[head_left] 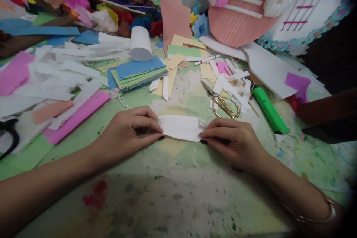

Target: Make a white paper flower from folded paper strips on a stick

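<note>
A small white crepe-paper strip (181, 127) lies flat on the stained green table (178, 193). My left hand (131, 134) pinches its left end with curled fingers. At the strip's right end, my right hand (232, 141) pinches the paper the same way. Both hands rest on the tabletop, with the strip stretched between them. Gold-handled scissors (223, 103) lie just beyond my right hand.
A green lighter (270, 109) lies right of the scissors. White paper scraps (55, 78) and pink sheets (75, 117) cover the left. A stack of coloured sheets (139, 74), a white roll (141, 43) and paper decorations (245, 11) stand behind. Another person's arm (326, 111) reaches in at right.
</note>
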Available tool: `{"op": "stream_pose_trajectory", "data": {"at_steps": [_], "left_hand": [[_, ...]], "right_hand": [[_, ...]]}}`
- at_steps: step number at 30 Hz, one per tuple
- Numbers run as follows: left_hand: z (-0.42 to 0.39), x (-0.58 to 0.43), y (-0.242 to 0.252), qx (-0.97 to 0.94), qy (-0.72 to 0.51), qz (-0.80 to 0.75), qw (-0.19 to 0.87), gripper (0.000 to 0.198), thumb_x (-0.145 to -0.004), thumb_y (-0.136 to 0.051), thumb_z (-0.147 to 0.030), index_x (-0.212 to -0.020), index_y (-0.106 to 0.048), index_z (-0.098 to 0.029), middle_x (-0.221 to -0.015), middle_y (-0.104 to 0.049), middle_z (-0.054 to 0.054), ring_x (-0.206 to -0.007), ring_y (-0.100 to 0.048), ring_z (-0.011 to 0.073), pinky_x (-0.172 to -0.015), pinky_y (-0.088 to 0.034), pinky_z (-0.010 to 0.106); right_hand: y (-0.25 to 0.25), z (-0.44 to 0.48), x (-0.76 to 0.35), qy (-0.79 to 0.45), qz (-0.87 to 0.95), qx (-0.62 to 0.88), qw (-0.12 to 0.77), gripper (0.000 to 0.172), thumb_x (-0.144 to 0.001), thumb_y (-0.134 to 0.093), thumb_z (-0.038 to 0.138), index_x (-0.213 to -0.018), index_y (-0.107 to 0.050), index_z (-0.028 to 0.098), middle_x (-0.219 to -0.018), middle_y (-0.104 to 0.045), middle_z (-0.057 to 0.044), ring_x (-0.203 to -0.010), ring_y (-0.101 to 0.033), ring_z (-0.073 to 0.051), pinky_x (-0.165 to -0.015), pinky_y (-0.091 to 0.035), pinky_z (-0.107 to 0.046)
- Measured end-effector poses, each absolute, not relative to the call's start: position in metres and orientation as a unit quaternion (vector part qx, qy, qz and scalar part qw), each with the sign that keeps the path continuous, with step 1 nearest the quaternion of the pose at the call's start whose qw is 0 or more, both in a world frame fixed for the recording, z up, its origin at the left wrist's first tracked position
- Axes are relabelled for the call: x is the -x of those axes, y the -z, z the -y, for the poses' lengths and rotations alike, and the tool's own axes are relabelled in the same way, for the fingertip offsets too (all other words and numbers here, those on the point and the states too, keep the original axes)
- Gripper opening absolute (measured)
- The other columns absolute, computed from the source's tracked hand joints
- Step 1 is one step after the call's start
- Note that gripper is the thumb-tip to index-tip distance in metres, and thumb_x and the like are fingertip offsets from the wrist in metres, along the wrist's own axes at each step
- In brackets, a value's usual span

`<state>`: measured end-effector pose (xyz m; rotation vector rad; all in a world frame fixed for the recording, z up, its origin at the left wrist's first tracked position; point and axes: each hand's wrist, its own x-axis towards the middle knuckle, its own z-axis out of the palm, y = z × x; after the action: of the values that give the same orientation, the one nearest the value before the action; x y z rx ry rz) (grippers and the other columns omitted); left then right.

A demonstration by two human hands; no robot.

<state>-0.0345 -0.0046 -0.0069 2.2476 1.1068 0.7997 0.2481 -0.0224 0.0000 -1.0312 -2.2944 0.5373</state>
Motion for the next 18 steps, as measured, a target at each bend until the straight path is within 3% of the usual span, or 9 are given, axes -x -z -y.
{"op": "stream_pose_trajectory", "data": {"at_steps": [18], "left_hand": [[0.0040,0.0298,-0.0031,-0.814,-0.214,-0.455,0.290,0.011,-0.082,-0.062,-0.024,-0.076,-0.069,-0.019,-0.080,-0.063,0.001,-0.071,-0.058,0.0103,-0.062,-0.044,0.022]], "right_hand": [[-0.0037,0.0263,-0.2381,-0.247,0.820,0.458,0.239,0.009,-0.083,-0.057,0.014,-0.080,-0.065,0.016,-0.070,-0.060,0.000,-0.061,-0.051,-0.009,-0.055,-0.038,-0.022]]}}
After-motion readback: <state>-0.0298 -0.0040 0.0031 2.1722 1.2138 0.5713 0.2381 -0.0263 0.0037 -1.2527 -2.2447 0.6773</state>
